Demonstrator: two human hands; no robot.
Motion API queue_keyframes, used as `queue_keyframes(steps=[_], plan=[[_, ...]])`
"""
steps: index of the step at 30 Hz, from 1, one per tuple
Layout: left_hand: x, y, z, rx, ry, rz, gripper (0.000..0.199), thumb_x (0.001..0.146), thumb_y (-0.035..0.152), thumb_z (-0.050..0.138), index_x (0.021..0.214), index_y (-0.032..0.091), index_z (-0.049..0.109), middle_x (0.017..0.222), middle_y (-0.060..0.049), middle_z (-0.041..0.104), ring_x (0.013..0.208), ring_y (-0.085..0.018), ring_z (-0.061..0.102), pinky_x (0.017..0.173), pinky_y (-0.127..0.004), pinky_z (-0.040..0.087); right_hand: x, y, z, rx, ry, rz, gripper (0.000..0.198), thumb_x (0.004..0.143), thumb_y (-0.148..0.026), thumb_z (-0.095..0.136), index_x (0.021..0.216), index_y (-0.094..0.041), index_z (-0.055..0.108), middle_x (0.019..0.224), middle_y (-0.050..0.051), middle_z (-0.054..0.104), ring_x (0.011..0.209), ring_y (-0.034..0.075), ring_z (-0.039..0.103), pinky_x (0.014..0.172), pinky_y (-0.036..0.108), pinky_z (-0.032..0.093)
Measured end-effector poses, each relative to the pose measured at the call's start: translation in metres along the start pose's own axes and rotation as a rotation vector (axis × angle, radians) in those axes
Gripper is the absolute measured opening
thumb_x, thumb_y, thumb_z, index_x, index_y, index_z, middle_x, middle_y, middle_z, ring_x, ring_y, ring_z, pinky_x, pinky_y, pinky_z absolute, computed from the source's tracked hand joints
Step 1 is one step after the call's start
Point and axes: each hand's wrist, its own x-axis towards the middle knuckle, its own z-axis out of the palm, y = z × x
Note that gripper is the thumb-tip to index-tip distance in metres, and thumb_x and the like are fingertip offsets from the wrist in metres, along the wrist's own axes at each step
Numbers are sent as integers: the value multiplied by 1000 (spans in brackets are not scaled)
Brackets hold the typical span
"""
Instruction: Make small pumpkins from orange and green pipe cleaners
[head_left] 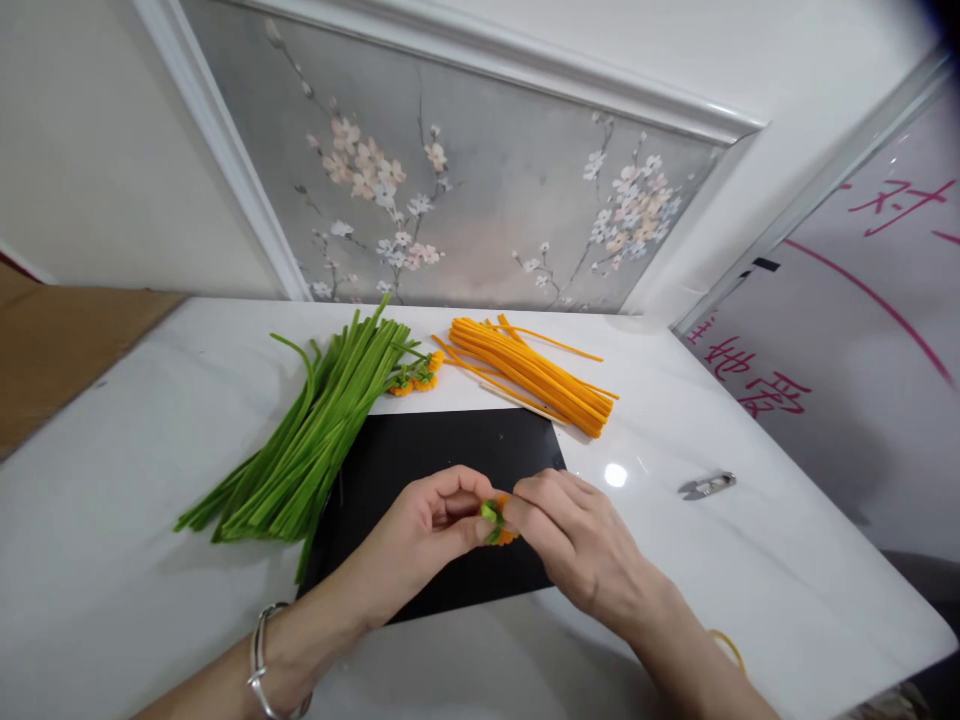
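Both my hands meet over a black mat (397, 470), pinching a small orange and green pipe-cleaner flower (502, 537). My left hand (427, 530) grips its left side between thumb and forefinger. From the right, my right hand (570, 535) closes its fingers on the same flower and hides part of it. Beyond the mat lie several finished-looking orange flowers (425, 381) with green stems. A thick bundle of green pipe cleaners (307, 440) spreads to the left of the mat, and a bundle of orange pipe cleaners (532, 375) rests behind it to the right.
Small thread snips (708, 486) lie on the white table (675, 570) at the right. A floral panel (480, 160) rises behind the table. At the right stands a whiteboard (840, 330) with red writing. Brown cardboard (67, 340) is at the far left.
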Motion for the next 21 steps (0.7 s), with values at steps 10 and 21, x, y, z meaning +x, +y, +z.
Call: queue_keyframes(steps=[10,21], plan=[[-3,0,7,-192,86,98,15,71,18,79,79,17,66,76,3,64,73,-8,58,71,-19,46,5,-12,5,33,119,138,16,95,-12,42,96,-15,57,90,8,60,74,16,54,63,29,47],[-5,-1,0,-285,-8,-150,21,67,24,82,79,16,66,76,0,63,74,-10,58,69,-21,47,2,0,0,337,124,33,28,92,-2,38,98,-17,61,90,7,61,75,13,56,66,25,51]])
